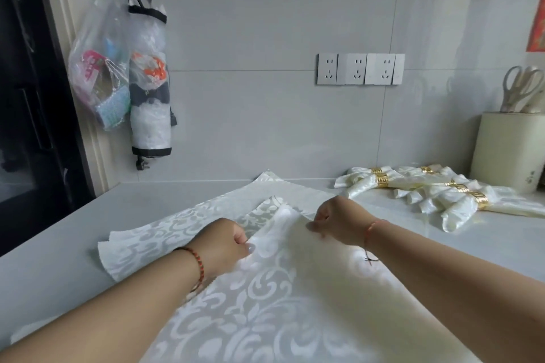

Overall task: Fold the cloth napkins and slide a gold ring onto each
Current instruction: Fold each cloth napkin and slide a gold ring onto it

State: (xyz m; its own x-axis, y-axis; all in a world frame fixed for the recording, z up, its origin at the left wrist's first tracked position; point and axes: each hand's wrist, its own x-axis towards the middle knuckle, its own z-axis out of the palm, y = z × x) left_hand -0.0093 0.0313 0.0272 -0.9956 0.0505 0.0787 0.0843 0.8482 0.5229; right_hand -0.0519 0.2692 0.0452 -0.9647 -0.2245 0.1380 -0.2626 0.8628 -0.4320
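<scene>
Grey countertop: flat napkins, ringed napkins far right, cream utensil holder.

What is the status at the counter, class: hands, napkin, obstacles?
Both hands, left and right, pinch the white damask cloth napkin, mid-fold. Ringed napkins lie apart, far right. Nothing obstructing.

Soft daylight, glare on napkin, wide-angle bending edges, slight blur.
</scene>
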